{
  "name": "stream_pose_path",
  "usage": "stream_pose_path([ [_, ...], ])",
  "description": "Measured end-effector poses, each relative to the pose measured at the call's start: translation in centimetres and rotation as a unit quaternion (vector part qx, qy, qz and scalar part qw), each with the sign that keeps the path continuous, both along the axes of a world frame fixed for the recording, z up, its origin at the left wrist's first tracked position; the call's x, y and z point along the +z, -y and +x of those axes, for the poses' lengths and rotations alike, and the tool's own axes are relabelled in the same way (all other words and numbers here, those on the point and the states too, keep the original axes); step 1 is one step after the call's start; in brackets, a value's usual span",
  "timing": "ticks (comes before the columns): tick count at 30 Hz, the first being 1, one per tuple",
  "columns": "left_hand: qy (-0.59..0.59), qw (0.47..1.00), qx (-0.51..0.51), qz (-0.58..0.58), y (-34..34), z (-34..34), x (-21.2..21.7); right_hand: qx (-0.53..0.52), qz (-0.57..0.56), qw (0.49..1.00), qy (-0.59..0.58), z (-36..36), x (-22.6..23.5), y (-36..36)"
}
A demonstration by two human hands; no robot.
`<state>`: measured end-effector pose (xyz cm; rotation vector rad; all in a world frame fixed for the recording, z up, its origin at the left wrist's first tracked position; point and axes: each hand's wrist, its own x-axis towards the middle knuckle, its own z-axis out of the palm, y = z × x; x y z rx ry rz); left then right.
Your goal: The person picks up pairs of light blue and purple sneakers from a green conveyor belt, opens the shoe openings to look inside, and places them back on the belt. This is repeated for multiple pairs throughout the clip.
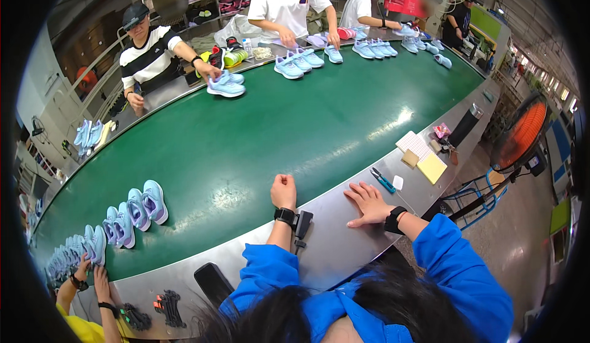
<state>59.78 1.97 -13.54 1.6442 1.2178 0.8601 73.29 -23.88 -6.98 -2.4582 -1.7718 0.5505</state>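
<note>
Here the left hand [283, 190] was curled into a loose fist above the near edge of the green conveyor belt [295, 131]; whether anything sat inside those fingers, you could not tell! Over on the steel ledge [335, 240], the right hand [370, 206] was spread wide, palm down, gripping nothing. Just beyond its fingertips lay the teal-handled cutters [385, 182], with a small white square piece [397, 183] right beside them. A black boxy device [303, 224] sat against the left wristband, and a black smartphone [212, 283] rested on the ledge to the left.

And the light-blue sneakers [155, 202]? They stood on the belt, well to the left of both hands, in a row running back toward the lower left, where a yellow-sleeved co-worker's hands [101, 281] were at the line. Across the belt, a co-worker in a striped shirt had a hand [209, 71] on another pale-blue pair [226, 85]. Farther right on the ledge lay a yellow notepad [431, 168], with a black tumbler [466, 125] beyond it.
</note>
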Motion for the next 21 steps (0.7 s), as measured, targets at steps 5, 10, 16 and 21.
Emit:
stream_pose_path([
  [5, 0.129, 0.990, 0.008, -0.057, -1.5, -0.8, -1.4, 0.005, 0.019, 1.000, -0.002, -0.2, 0.3, -0.4],
  [10, 0.111, 0.986, -0.122, -0.009, 0.9, -7.0, 3.0, 0.009, 0.028, 1.000, -0.006, 0.5, -0.9, 0.1],
  [16, -0.142, 0.978, -0.002, 0.153, 8.3, -16.4, 6.4, 0.029, 0.044, 0.999, -0.010, 0.4, -1.4, 0.1],
  [21, -0.246, 0.941, 0.034, 0.231, 10.9, -16.0, 2.3, 0.045, 0.040, 0.998, -0.016, 0.5, -1.5, 0.1],
])
